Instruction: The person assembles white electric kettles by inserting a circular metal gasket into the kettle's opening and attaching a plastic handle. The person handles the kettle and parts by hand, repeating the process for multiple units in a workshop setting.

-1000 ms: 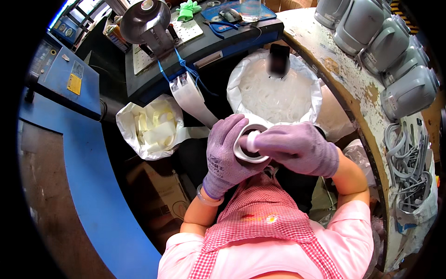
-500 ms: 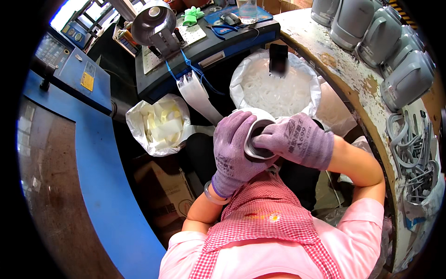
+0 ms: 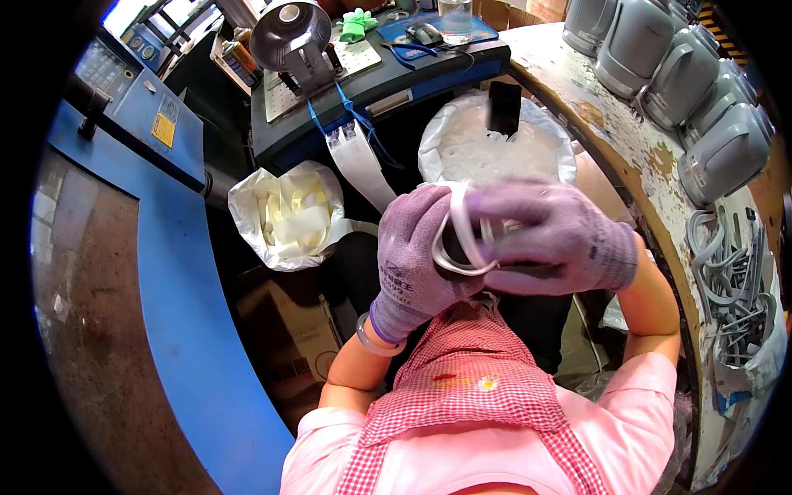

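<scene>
Gloved in purple, my left hand is wrapped round a white hollow body, its round dark opening turned to the right. At that opening is my right hand, also gloved, its fingers curled and smeared by motion. A thin white ring stands across the mouth, its right side among the right fingers. Whether the ring is fully off the rim I cannot tell. Beyond the hands is a white-lined bag of translucent rings.
A second lined bag holds pale strips. Grey kettle bodies and grey curved trim pieces lie on the worn bench at right. A black flat object hangs over the ring bag. Blue machinery stands at left.
My right hand has drawn its fingers out of the opening and moved right. A white ring now shows between it and the body. My left hand keeps its hold.
</scene>
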Available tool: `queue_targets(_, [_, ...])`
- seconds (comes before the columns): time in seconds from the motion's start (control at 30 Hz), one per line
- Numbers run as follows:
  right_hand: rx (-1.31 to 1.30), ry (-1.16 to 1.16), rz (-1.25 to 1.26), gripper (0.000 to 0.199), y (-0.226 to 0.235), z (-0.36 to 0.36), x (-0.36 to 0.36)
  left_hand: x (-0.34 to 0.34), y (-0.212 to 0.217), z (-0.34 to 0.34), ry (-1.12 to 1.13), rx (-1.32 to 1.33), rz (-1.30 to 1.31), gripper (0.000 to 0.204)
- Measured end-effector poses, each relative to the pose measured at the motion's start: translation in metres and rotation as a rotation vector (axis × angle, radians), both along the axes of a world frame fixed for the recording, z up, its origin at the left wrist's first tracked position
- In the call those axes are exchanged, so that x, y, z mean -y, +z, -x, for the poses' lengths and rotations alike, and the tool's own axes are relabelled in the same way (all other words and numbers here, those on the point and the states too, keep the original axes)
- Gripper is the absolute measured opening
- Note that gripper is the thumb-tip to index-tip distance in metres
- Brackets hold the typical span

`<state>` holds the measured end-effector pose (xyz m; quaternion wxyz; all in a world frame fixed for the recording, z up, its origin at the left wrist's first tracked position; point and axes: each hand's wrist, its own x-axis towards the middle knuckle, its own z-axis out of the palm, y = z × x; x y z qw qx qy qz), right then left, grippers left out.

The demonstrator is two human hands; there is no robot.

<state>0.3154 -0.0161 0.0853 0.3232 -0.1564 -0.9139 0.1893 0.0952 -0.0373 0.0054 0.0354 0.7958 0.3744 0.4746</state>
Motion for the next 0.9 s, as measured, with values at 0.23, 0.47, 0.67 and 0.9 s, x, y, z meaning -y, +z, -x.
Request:
queue_targets(0.23, [-0.086,-0.153,0.165,0.04,-0.01,0.006,0.007,-0.004,0.001,-0.001,0.055,-0.007,-0.03,0.079])
queue_targets(0.47, [0.75,-0.375,-0.104,0.02,-0.013,0.032,0.011,-0.001,-0.005,-0.013,0.045,0.032,-0.017,0.073])
queue_targets(0.67, [0.572,-0.328,-0.202,0.018,-0.024,0.026,0.013,0.003,-0.002,-0.011,0.053,0.036,0.009,0.077])
queue_targets(0.9, [0.232,-0.293,-0.088,0.023,-0.027,0.029,0.006,0.005,0.004,-0.009,0.094,0.056,-0.048,0.076])
